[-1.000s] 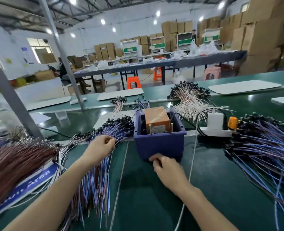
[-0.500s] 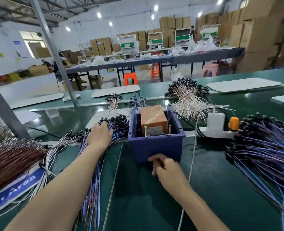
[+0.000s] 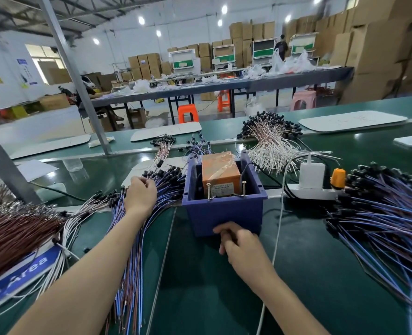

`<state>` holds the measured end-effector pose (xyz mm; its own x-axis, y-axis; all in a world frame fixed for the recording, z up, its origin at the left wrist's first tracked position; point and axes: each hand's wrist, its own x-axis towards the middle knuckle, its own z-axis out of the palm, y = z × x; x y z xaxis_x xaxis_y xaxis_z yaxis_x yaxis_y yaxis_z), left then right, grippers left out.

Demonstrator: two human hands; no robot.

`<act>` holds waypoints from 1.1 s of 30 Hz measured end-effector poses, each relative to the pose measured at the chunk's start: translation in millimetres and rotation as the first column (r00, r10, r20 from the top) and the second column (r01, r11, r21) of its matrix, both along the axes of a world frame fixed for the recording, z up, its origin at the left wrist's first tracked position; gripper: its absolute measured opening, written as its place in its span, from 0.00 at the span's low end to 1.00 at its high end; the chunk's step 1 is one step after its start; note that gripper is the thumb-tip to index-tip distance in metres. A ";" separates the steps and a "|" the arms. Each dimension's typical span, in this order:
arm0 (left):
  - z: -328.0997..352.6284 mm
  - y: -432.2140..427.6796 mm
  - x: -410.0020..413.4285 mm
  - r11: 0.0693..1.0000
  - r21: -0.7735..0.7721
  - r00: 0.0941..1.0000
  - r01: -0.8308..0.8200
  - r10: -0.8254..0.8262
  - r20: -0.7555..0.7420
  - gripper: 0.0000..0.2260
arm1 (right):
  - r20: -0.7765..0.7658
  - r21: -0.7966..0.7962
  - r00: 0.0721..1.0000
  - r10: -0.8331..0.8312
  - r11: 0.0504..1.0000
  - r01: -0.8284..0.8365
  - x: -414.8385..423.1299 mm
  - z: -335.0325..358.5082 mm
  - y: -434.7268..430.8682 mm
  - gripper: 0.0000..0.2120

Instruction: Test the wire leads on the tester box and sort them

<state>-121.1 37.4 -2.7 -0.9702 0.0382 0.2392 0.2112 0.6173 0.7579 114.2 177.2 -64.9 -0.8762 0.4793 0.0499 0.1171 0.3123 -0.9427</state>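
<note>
— Mid-belt, tucked inside a deep blue plastic bin (image 3: 224,216): orange tape-wrapped tester box (image 3: 220,174), with two upright screws (image 3: 208,191) at its near edge.
— And the left hand (image 3: 141,195)?
— Laid on the heap of blue-violet wire leads with black caps (image 3: 168,180) just left of the bin, fingertips curled and pinching at the capped ends.
— Right hand (image 3: 241,245)?
— Down against the bin's near wall, fingers curled under. Holding anything or not: cannot tell.
— Further out?
— Right of the bin, white power strip (image 3: 313,193) carrying a white charger (image 3: 311,175) and an orange plug (image 3: 337,176). Beyond it, a second spread of blue leads (image 3: 381,213). Behind the bin, pile of white leads (image 3: 270,141). Far left, bundle of brown wires (image 3: 14,230) over a blue sign (image 3: 28,269) reading "Area". All on dark green belt (image 3: 212,286).
</note>
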 end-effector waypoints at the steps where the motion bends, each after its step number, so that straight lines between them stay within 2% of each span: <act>1: 1.9 -1.0 3.8 0.998 0.056 1.000 0.017 -0.016 -0.007 0.06 | 0.000 -0.001 1.000 -0.001 1.000 0.001 -0.2 0.3 -0.1 0.13; 5: 30.6 -4.8 27.6 0.938 0.337 0.987 0.078 -0.024 -0.162 0.05 | -0.023 0.000 1.000 -0.012 1.000 0.012 1.0 1.1 -1.6 0.13; 7: 58.7 -5.0 47.4 0.887 0.424 0.943 0.183 -0.037 -0.329 0.04 | -0.053 -0.010 0.998 -0.019 1.000 0.018 2.7 1.9 -2.3 0.13; 10: 111.1 -3.2 90.4 0.817 0.399 0.762 0.415 -0.072 -0.644 0.03 | -0.133 -0.048 0.990 -0.052 0.998 0.046 7.6 5.5 -4.7 0.16; 13: 142.8 0.5 140.6 0.754 0.311 0.584 0.578 -0.116 -0.803 0.06 | -0.299 -0.013 0.930 -0.213 0.976 0.219 17.5 7.5 -9.2 0.14; 15: 133.1 4.6 167.8 0.792 0.217 0.550 0.571 -0.172 -0.817 0.03 | -0.436 0.018 0.836 -0.334 0.925 0.379 24.0 8.0 -12.4 0.14; 18: 77.2 12.6 205.9 0.877 0.017 0.585 0.480 -0.306 -0.752 0.03 | -0.554 0.021 0.738 -0.384 0.880 0.474 26.6 9.9 -13.6 0.26; 21: 25.1 23.9 235.8 0.882 -0.206 0.630 0.423 -0.450 -0.632 0.05 | -0.559 0.051 0.733 -0.387 0.867 0.496 29.8 11.9 -10.3 0.37; 23: 0.4 33.0 247.1 0.857 -0.321 0.612 0.404 -0.513 -0.601 0.06 | -0.524 -0.016 0.737 -0.428 0.870 0.494 34.4 14.0 -5.1 0.39; 24: -8.3 36.7 250.8 0.849 -0.361 0.595 0.385 -0.527 -0.606 0.07 | -0.516 -0.030 0.730 -0.448 0.861 0.508 36.1 14.7 -1.6 0.38; 25: -14.6 39.5 253.8 0.845 -0.387 0.579 0.370 -0.535 -0.615 0.08 | -0.532 0.020 0.718 -0.449 0.841 0.541 37.4 15.4 2.1 0.35; 27: -21.5 43.2 257.4 0.837 -0.412 0.547 0.360 -0.547 -0.633 0.08 | -0.591 0.194 0.691 -0.418 0.757 0.624 38.3 14.3 10.8 0.22; 29: -24.9 43.3 258.0 0.815 -0.422 0.520 0.398 -0.579 -0.628 0.07 | -0.607 0.242 0.665 -0.435 0.696 0.676 38.1 14.9 15.9 0.12; 32: -28.0 40.5 256.9 0.766 -0.406 0.516 0.498 -0.638 -0.571 0.03 | -0.577 0.220 0.677 -0.457 0.712 0.667 37.2 16.1 20.5 0.14; 33: -28.9 39.9 256.1 0.752 -0.404 0.522 0.521 -0.655 -0.546 0.05 | -0.565 0.197 0.688 -0.456 0.734 0.649 36.5 15.2 22.2 0.14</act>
<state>135.0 77.2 -31.6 -0.3252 0.6466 0.6901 0.9436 0.2704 0.1913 150.7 199.5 -49.7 -0.2750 0.7269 0.6293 -0.0227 0.6495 -0.7601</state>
